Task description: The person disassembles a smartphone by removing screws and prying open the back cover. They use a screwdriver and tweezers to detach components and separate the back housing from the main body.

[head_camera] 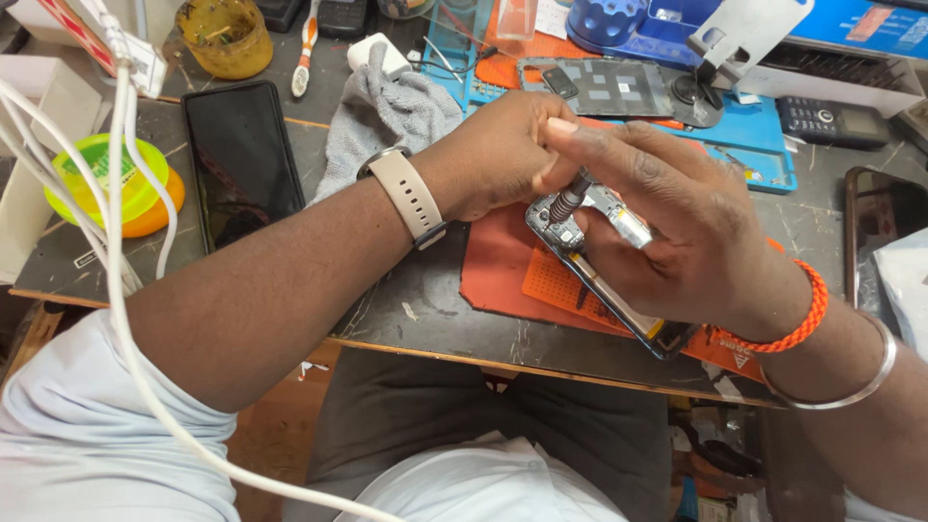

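Screwdriver [568,200] handle hidden inside left hand [498,155], tip contact w/ phone [604,275] too small to tell. Right hand [677,237] covers phone's mid section. Second phone [884,237] cut by right edge. Jar [224,37] cut at top.

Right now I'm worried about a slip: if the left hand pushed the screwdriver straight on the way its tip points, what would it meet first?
The left hand drives the screwdriver down-left into the opened phone, so it would likely meet that first, at its top corner.
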